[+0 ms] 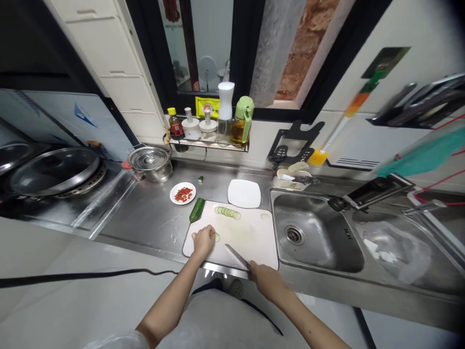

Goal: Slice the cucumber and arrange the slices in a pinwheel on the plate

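On the white cutting board (250, 242), my left hand (204, 241) is closed, its curled fingers on a piece of cucumber. Only a pale round cut face (217, 237) shows beside the fingertips; the rest is hidden. My right hand (267, 280) grips the handle of a kitchen knife (236, 255). The blade lies low over the board's front part, pointing left and away, apart from the cucumber. An overlapping row of cucumber slices (227, 212) lies toward the far edge. A few more slices (265, 216) are at the far right corner. A dark green length of cucumber (197, 210) rests at the left edge.
Behind the board stand a square white plate (244, 193) and a round plate (173, 195) of chopped red pieces. A cucumber end (200, 179) lies nearby. The sink (308, 232) adjoins on the right. A lidded steel pot (150, 162) and wok (54, 172) are left; bottles fill a wall shelf (210, 144).
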Demonstrator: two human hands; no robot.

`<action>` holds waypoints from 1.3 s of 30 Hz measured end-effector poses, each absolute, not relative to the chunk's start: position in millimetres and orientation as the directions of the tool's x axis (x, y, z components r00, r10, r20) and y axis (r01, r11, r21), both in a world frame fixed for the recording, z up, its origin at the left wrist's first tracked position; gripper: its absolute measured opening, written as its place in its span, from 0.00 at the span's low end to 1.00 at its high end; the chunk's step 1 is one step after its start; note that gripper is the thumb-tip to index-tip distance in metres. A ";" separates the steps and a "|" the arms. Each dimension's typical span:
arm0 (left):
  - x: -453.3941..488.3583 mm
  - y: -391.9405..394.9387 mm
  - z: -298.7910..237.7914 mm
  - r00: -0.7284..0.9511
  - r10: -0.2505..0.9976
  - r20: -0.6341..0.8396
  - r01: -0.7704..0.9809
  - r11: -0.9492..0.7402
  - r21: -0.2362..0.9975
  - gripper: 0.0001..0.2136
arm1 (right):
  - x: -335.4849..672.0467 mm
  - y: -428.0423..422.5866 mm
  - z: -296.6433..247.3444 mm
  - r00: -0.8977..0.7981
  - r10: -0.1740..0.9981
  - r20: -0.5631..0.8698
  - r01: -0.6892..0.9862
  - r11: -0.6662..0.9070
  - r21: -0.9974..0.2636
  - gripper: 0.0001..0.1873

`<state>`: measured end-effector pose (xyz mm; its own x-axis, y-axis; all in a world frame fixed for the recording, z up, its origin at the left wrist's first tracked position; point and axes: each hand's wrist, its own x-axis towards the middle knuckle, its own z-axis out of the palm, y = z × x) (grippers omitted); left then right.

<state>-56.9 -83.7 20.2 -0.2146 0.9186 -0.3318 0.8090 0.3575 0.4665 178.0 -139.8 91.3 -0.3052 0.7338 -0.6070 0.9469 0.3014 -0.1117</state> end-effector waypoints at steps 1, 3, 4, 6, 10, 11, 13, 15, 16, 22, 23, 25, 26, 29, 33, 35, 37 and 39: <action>-60.6 -84.4 20.0 -0.234 0.911 -0.340 0.785 0.383 0.486 0.07 | 179.7 -139.6 89.4 -0.308 0.734 -0.606 0.948 0.292 -0.128 0.17; -72.2 -86.2 19.8 -0.290 0.892 -0.348 0.747 0.438 0.500 0.06 | 181.4 -139.0 84.6 -0.318 0.737 -0.597 0.947 0.275 -0.165 0.15; -79.6 -87.1 19.7 -0.319 0.881 -0.349 0.737 0.462 0.493 0.07 | 181.8 -138.6 82.3 -0.323 0.739 -0.592 0.946 0.267 -0.182 0.15; -95.7 -89.0 20.1 -0.372 0.861 -0.347 0.737 0.501 0.454 0.07 | 182.3 -137.6 79.0 -0.324 0.745 -0.583 0.946 0.251 -0.206 0.14; -119.8 -92.8 20.3 -0.393 0.869 -0.301 0.806 0.483 0.343 0.10 | 187.7 -132.9 79.2 -0.280 0.776 -0.565 0.956 0.172 -0.238 0.14; -122.0 -93.7 19.7 -0.386 0.880 -0.276 0.828 0.463 0.318 0.11 | 190.6 -131.2 79.8 -0.261 0.789 -0.556 0.958 0.143 -0.247 0.14; -120.2 -94.4 18.0 -0.383 0.897 -0.221 0.857 0.434 0.276 0.12 | 197.9 -127.9 80.7 -0.215 0.814 -0.539 0.962 0.083 -0.259 0.14; -109.7 -91.5 16.3 -0.382 0.907 -0.177 0.867 0.418 0.270 0.13 | 206.7 -125.4 80.8 -0.157 0.836 -0.525 0.968 0.025 -0.248 0.14; -101.2 -87.9 15.9 -0.367 0.915 -0.165 0.870 0.401 0.287 0.13 | 211.3 -124.6 80.4 -0.127 0.844 -0.521 0.971 -0.001 -0.239 0.13; -25.7 -38.3 21.3 -0.101 0.986 -0.129 0.879 0.149 0.453 0.14 | 232.9 -129.3 71.7 -0.004 0.877 -0.480 0.960 -0.132 -0.249 0.16; -14.2 -28.4 22.5 -0.073 0.988 -0.137 0.881 0.128 0.456 0.15 | 234.8 -131.2 69.7 0.004 0.881 -0.474 0.955 -0.144 -0.260 0.16; 3.6 -10.4 24.2 -0.027 0.987 -0.157 0.889 0.096 0.447 0.16 | 237.1 -135.2 66.2 0.013 0.881 -0.473 0.947 -0.162 -0.277 0.16; 9.7 -2.8 24.6 -0.001 0.987 -0.158 0.895 0.072 0.439 0.16 | 237.6 -137.0 65.1 0.019 0.878 -0.478 0.946 -0.171 -0.276 0.16; 18.8 13.2 24.1 0.057 0.984 -0.166 0.919 0.013 0.395 0.16 | 237.7 -140.6 63.9 0.029 0.870 -0.491 0.950 -0.177 -0.258 0.15; 20.2 21.9 21.1 0.078 0.973 -0.216 0.946 -0.004 0.325 0.14 | 237.1 -140.7 65.9 0.035 0.875 -0.484 0.952 -0.176 -0.250 0.14; 20.5 23.0 19.8 0.087 0.972 -0.217 0.950 -0.015 0.313 0.13 | 236.9 -139.4 67.3 0.038 0.877 -0.479 0.952 -0.177 -0.248 0.14; 21.5 23.3 19.6 0.098 0.973 -0.208 0.949 -0.028 0.315 0.12 | 236.6 -137.7 68.5 0.036 0.879 -0.475 0.953 -0.173 -0.248 0.14; 22.9 23.5 21.0 0.104 0.975 -0.199 0.945 -0.034 0.326 0.11 | 236.3 -136.1 69.3 0.032 0.880 -0.474 0.954 -0.168 -0.248 0.14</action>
<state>22.9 23.5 21.0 0.1038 0.9745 -0.1987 0.9448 -0.0342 0.3258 236.3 -136.1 69.3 0.0320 0.8801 -0.4737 0.9541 -0.1680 -0.2478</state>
